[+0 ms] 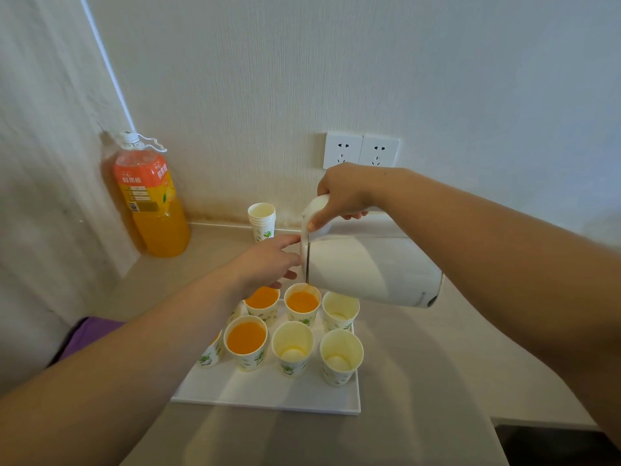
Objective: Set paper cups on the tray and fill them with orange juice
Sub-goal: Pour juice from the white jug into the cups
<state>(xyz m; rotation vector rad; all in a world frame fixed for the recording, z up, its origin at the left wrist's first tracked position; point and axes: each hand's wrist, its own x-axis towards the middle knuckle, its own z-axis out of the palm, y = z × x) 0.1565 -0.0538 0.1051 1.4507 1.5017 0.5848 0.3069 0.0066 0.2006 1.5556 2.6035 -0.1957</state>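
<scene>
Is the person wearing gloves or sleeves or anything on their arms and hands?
No sleeves in view: the left forearm and right forearm are bare. The left hand and right hand wear no gloves, and no watch, bracelet or ring shows.

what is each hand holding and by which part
The right hand grips the white kettle by its top handle. The left hand holds nothing; its straight fingers touch the kettle's lid end.
</scene>
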